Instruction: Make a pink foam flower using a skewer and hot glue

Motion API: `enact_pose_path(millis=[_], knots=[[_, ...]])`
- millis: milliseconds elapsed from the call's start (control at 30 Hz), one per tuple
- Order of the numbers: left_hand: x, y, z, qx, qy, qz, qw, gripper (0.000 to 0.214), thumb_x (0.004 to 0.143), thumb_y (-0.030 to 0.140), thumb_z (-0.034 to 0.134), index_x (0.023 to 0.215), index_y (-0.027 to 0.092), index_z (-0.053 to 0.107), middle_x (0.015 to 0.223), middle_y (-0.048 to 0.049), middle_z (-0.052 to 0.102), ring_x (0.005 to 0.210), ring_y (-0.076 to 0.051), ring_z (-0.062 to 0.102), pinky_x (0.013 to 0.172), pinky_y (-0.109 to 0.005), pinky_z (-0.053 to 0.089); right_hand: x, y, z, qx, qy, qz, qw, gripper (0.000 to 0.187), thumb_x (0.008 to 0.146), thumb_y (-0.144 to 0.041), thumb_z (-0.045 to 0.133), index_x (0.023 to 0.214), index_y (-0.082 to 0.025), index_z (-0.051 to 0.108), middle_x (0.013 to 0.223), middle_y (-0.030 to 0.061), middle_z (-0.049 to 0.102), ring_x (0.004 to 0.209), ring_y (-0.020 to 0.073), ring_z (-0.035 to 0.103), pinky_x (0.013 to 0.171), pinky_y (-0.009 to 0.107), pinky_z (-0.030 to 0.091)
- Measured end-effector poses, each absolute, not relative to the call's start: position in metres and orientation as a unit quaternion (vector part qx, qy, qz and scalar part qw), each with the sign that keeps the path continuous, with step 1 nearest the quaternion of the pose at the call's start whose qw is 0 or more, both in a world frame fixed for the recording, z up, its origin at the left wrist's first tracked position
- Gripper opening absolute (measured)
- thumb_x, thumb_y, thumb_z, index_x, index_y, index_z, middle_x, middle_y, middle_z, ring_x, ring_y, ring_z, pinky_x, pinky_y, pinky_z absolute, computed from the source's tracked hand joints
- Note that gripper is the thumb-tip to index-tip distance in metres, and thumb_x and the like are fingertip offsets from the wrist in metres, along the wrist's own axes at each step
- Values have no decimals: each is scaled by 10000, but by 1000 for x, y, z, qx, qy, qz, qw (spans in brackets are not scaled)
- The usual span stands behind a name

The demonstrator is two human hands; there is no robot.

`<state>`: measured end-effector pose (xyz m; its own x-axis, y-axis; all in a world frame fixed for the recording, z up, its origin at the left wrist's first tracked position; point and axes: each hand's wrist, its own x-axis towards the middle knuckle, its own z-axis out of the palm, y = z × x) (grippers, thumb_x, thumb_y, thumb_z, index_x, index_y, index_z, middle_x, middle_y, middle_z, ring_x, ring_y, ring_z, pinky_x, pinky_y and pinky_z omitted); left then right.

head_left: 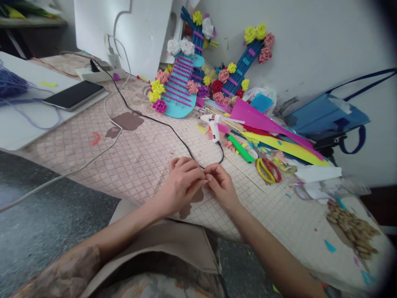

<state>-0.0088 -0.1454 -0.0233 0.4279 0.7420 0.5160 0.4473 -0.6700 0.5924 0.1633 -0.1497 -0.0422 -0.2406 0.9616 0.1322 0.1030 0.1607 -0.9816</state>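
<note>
Near the front edge of the table, my left hand [184, 180] and my right hand [221, 186] meet with their fingertips nearly touching. Both are closed in a pinch, and whatever lies between the fingertips is too small or hidden to make out. The black cord [173, 128] runs just behind the fingers and curves up to a white hot glue gun [214, 126]. That glue gun lies beyond my right hand. A thin wooden stick [246, 174] rests to the right of my right hand, near a green utility knife [240, 148] and scissors [265, 170] with yellow and red handles.
Blue paper guitars [181, 87] with paper flowers lean at the back. Coloured paper sheets [269, 124] lie right of them, before a blue bag [328, 114]. Peanuts [353, 229] sit far right. A phone [74, 95] lies left, near a power strip [99, 73] and a white cable [113, 142].
</note>
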Motion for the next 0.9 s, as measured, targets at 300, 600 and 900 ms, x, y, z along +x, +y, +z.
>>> enact_pose_path(millis=[300,600,900], knots=[[-12,-137,-29,764,429,434,211,372,968,225,357,615,177,463,680,-11,525,757,-165,477,790,-363,366,165,-152,-42,-424,-606,520,428,284,893,-487,536,929,-205,554,692,-27,510,552,84,415,476,214,308],[-9,-139,-26,769,339,462,283,126,898,286,573,865,207,667,838,-32,662,885,-190,552,816,-369,429,164,-149,-42,-425,-607,527,416,293,875,-506,550,903,-215,539,670,-33,480,538,96,412,482,228,330],[-10,-143,-18,825,346,396,208,209,956,200,419,787,178,540,831,-24,567,844,-174,472,813,-365,357,166,-148,-44,-378,-636,545,395,237,920,-433,514,870,-203,543,702,-29,489,585,88,424,530,224,339]])
